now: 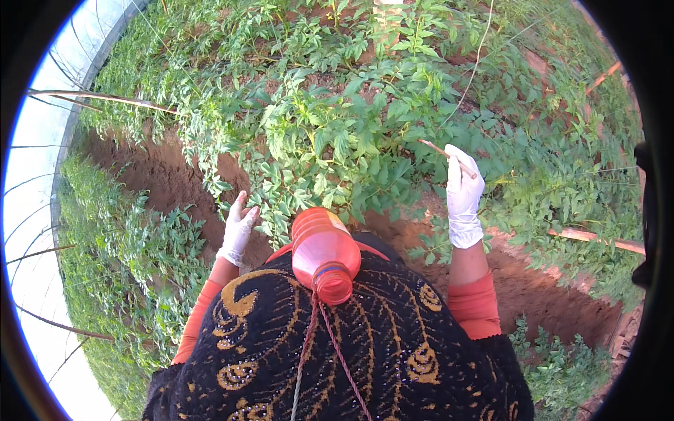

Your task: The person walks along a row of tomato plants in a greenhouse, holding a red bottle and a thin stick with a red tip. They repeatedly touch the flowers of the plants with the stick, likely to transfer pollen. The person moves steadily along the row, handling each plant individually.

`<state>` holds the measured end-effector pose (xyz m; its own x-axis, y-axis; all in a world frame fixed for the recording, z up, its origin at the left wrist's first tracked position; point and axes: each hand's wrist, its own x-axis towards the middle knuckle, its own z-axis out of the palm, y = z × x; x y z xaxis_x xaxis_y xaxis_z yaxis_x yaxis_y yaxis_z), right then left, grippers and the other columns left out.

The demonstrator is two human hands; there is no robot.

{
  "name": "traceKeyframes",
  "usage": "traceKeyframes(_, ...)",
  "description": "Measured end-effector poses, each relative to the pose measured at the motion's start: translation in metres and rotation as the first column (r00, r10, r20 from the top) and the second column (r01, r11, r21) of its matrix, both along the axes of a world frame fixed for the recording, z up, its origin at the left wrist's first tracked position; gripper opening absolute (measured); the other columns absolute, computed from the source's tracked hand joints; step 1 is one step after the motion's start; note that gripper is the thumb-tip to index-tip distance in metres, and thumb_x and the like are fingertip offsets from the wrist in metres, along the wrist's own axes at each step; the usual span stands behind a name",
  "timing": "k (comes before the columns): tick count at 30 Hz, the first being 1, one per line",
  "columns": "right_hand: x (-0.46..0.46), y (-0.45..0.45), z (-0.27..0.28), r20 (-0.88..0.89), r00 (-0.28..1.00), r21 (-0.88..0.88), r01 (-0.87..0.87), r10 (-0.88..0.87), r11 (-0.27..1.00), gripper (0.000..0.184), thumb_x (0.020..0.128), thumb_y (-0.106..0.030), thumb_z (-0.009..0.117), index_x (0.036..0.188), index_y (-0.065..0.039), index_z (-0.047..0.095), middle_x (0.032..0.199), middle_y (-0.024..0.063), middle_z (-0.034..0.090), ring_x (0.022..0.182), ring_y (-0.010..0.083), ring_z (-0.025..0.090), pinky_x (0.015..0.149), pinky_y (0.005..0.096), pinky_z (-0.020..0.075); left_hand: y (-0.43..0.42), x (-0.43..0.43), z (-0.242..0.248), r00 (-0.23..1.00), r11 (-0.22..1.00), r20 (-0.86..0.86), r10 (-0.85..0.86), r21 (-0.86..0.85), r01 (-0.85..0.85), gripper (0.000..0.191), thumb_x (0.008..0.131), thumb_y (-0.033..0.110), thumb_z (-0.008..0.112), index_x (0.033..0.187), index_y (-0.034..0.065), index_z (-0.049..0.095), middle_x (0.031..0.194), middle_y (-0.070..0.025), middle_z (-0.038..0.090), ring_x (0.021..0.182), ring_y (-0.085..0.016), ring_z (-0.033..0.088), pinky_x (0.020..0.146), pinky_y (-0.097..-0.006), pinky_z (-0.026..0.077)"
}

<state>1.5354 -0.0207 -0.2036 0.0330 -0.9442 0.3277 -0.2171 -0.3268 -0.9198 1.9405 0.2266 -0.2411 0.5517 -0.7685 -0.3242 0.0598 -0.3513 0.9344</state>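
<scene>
My right hand, in a white glove, pinches a thin brown stick between thumb and fingers. The stick slants up to the left, its tip near the leaves of a tomato plant. My left hand, gloved too, is beside the plant's lower left leaves with thumb and fingers apart and nothing held. A red plastic bottle hangs at my chest from a twisted cord; its open neck points towards me. What is inside the bottle cannot be made out.
Leafy plant rows fill the far side and the left. Bare soil paths run between them. A thin string rises from the plants at upper right. Wooden poles and a pale plastic greenhouse wall stand at left.
</scene>
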Motion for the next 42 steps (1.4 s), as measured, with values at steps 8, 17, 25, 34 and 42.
traceKeyframes(8, -0.011, -0.007, 0.0, 0.061, 0.997, 0.017, 0.038, -0.039, 0.999, 0.021, 0.092, -0.011, 0.058, 0.106, 0.002, 0.067, 0.101, 0.0098, 0.068, 0.092, 0.0166, 0.064, 0.084, 0.0271, 0.0481, -0.006, -0.015, -0.002, 0.999, 0.999, -0.01, -0.037, -0.013, 0.037, 0.065, 0.09, 0.017, 0.064, 0.144, 0.0009, 0.031, 0.139, -0.0087, 0.044, 0.107, -0.016, 0.054, 0.091, -0.0289, 0.045)
traceKeyframes(17, -0.017, -0.012, -0.005, 0.005, 1.0, 0.078, -0.024, 0.023, 0.997, 0.021, 0.092, -0.011, 0.059, 0.106, 0.002, 0.067, 0.104, 0.0107, 0.068, 0.094, 0.0174, 0.064, 0.086, 0.0278, 0.0482, 0.007, -0.032, -0.003, 1.0, 1.0, 0.0, 0.02, 0.009, -0.02, 0.065, 0.09, 0.014, 0.064, 0.144, 0.001, 0.031, 0.145, -0.0099, 0.038, 0.117, -0.02, 0.049, 0.096, -0.0305, 0.043)
traceKeyframes(25, 0.008, -0.016, -0.027, -0.117, 0.989, 0.011, -0.09, 0.091, 0.996, 0.019, 0.092, -0.007, 0.056, 0.107, 0.002, 0.065, 0.104, 0.0103, 0.067, 0.093, 0.0168, 0.064, 0.085, 0.0277, 0.0485, 0.043, -0.045, -0.001, 0.994, 0.995, 0.04, 0.1, 0.019, -0.101, 0.067, 0.09, 0.014, 0.064, 0.145, -0.0002, 0.029, 0.138, -0.0112, 0.044, 0.108, -0.018, 0.053, 0.092, -0.0295, 0.046)
traceKeyframes(34, 0.01, 0.006, 0.039, -0.045, 0.96, 0.219, -0.259, 0.275, 0.941, 0.023, 0.095, -0.01, 0.053, 0.108, 0.004, 0.065, 0.101, 0.01, 0.067, 0.088, 0.015, 0.062, 0.08, 0.0274, 0.0495, 0.058, -0.036, -0.024, 0.968, 0.972, -0.13, 0.215, 0.12, -0.2, 0.065, 0.09, 0.009, 0.063, 0.146, 0.004, 0.029, 0.126, -0.0067, 0.05, 0.105, -0.01, 0.05, 0.092, -0.0255, 0.042)
traceKeyframes(42, 0.119, 0.06, 0.041, 0.07, 0.918, 0.238, -0.395, 0.39, 0.887, 0.021, 0.091, 0.0, 0.051, 0.107, 0.004, 0.066, 0.098, 0.0092, 0.067, 0.085, 0.0138, 0.061, 0.079, 0.0265, 0.0489, 0.029, 0.032, -0.067, 0.993, 0.999, -0.112, 0.041, 0.027, -0.038, 0.067, 0.087, 0.022, 0.068, 0.142, 0.0007, 0.035, 0.135, -0.0119, 0.045, 0.106, -0.019, 0.05, 0.093, -0.0305, 0.043)
